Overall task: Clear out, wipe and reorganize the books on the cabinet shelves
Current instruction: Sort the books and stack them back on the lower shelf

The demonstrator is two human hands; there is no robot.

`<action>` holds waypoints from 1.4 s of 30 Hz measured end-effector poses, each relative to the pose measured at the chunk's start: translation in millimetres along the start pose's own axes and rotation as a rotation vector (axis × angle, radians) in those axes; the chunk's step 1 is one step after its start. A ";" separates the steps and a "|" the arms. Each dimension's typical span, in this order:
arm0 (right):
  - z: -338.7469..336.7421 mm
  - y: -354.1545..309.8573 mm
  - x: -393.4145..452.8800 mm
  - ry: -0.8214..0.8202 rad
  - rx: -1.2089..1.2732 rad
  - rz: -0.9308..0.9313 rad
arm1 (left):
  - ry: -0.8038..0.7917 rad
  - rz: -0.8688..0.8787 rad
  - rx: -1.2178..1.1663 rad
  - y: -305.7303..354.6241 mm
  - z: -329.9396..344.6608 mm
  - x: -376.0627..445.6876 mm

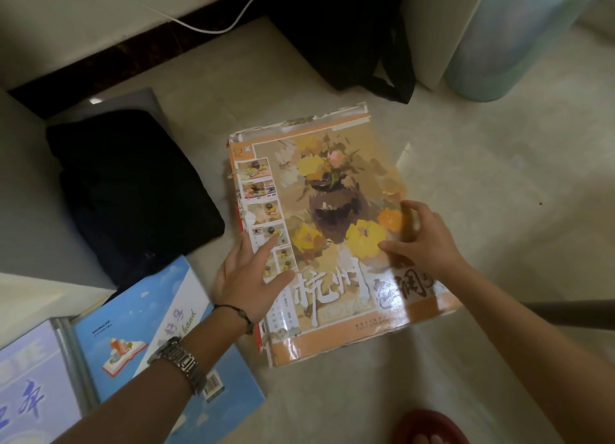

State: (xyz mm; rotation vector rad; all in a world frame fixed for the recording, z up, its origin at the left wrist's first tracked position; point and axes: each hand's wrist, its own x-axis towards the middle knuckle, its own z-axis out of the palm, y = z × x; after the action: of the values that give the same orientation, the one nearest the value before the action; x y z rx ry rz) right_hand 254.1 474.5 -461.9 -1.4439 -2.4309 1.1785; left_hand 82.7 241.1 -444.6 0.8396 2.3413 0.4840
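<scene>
Large art book (332, 230) with a painted vase of yellow flowers on its cover, flat on the pale tiled floor (482, 210), edges worn and torn along the top and spine.

Left grip (248, 282): released, fingers straight and pressing the cover near the book's spine edge, watch and thin cord bracelet on the wrist. Right grip (421, 240): released too, fingers spread and bent a little, tips touching the cover near the book's opposite edge.

Beyond the art book, toward the far right: a translucent blue-green plastic bin (519, 40), something yellow showing at its rim, the rest of its contents too blurred to tell. Just beside the bin, a white cabinet side (439, 27), with a black bag (342, 34) slumped against it.

Left of the art book: a dark folded cloth (133, 190), close to the spine. Nearer than that, a blue sky-patterned book (159, 337) lying just beside the art book's near corner and partly under the left forearm, and a pale lilac book (30, 383) overlapping it.

Open floor to the right of the art book and in front of it, up to a red slipper (429, 427) at the bottom edge.
</scene>
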 end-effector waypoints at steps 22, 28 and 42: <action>-22.3 31.1 -9.0 0.013 0.169 0.032 | 0.143 -0.013 0.157 15.9 17.0 12.5; -21.5 22.8 -9.2 -0.002 0.161 -0.006 | 0.162 0.028 0.166 -4.9 10.7 10.9; -12.9 10.8 7.6 -0.064 0.179 0.001 | 0.146 0.095 0.264 -12.2 3.2 8.5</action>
State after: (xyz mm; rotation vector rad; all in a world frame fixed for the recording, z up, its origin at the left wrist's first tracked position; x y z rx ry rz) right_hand 263.2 490.6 -462.2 -1.3765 -2.2944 1.4223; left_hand 74.0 238.3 -456.7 1.0730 2.5459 0.2852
